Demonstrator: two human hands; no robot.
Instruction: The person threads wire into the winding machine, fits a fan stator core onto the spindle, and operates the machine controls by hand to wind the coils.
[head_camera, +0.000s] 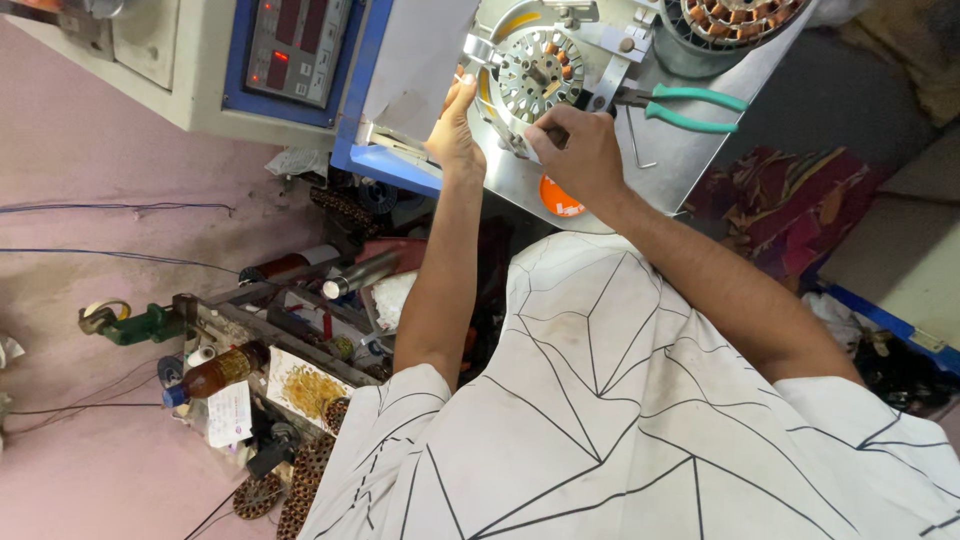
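Observation:
A round metal stator core (541, 73) with copper-wound slots sits mounted on a winding machine's steel plate (690, 150). My left hand (455, 130) rests against the left rim of the mount, fingers up beside the core. Just below the core, my right hand (580, 150) has its fingers pinched together on a small part at the mount's lower edge; what it grips is hidden. Green-handled pliers (690, 108) lie on the plate to the right of my right hand.
A control box with a red digit display (295, 45) stands at the upper left. A second wound stator (735, 20) sits at the top right. Lower left holds a cluttered rack with a brown bottle (215, 372), wire spools and stacked stator cores (305, 475).

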